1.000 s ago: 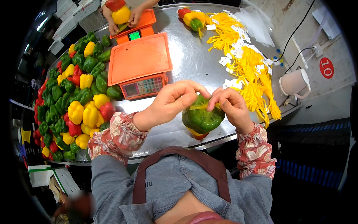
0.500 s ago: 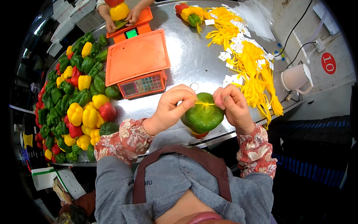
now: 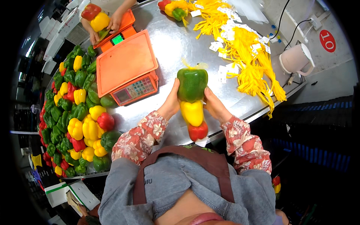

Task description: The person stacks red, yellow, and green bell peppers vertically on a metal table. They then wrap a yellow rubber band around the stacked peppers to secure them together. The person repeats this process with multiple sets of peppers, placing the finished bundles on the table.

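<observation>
A netted pack of bell peppers [image 3: 192, 85] is held upright between my two hands, over the near edge of the metal table. From top to bottom it has a green, a yellow [image 3: 192, 113] and a red pepper [image 3: 197, 131], with the yellow net gathered above the green one. My left hand [image 3: 171, 102] grips the pack's left side and my right hand [image 3: 216, 106] its right side, both at the green pepper's lower part. Some of my fingers are hidden behind the pack.
An orange scale [image 3: 127, 67] stands left of centre, beside a heap of loose peppers [image 3: 71, 112]. A co-worker's hands [image 3: 116, 18] hold another pack over a second orange scale. Yellow net bags with white tags [image 3: 247, 60] lie right; a finished-looking pack [image 3: 176, 9] and a jug [image 3: 294, 59] stand beyond.
My fingers have let go of the yellow net end above the green pepper. Both hands have moved down to the pack's sides, and the pack now faces me lengthwise.
</observation>
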The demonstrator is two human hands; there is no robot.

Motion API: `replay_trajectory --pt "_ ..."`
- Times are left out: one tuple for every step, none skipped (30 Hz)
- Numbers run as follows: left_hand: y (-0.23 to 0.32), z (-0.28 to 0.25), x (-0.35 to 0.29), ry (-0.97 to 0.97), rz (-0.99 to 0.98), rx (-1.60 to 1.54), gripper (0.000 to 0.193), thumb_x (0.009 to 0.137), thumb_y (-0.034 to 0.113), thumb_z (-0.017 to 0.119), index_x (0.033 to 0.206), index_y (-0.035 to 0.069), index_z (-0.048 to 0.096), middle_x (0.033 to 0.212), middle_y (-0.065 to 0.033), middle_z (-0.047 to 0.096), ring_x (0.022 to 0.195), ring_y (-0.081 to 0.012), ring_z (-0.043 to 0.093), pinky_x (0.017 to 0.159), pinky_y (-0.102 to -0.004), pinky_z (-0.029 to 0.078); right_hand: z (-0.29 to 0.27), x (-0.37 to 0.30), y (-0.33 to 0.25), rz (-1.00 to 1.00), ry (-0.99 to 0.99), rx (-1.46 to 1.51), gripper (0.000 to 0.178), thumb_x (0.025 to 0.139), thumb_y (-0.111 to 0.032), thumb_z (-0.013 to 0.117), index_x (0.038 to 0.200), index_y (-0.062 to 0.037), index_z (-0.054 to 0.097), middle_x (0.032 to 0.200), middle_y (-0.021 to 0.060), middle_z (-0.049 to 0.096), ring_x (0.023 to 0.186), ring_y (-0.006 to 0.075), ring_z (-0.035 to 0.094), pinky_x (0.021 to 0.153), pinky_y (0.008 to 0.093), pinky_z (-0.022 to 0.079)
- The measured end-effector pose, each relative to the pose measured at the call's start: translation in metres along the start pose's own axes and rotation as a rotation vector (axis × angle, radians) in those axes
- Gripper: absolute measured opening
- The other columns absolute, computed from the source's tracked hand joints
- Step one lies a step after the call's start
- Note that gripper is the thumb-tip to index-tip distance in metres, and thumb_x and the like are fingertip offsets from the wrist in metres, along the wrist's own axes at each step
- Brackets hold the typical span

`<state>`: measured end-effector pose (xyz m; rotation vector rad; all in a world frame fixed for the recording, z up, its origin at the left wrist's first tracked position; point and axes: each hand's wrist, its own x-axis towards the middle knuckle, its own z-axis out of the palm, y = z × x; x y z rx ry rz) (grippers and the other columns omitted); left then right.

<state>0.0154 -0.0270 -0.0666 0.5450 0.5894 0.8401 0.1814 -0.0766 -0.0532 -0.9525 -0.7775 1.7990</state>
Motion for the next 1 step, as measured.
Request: replay_trajectory --pt "-0.0028 -0.0020 0.0009 0.006 -0.007 -0.001 0.068 0.084 0.055 0.047 0.133 0.010 0.032 0.132 -0.0062 0.040 0.120 -0.0184 0.038 0.101 -0.0336 0.030 -0.0095 0.0079 0.0132 -0.063 -0.073 0.056 0.068 0.089 -0.053 0.036 0.141 -0.0140 0.013 0.145 0.0034 0.017 0.133 0.0192 0.016 0.108 0.0384 0.013"
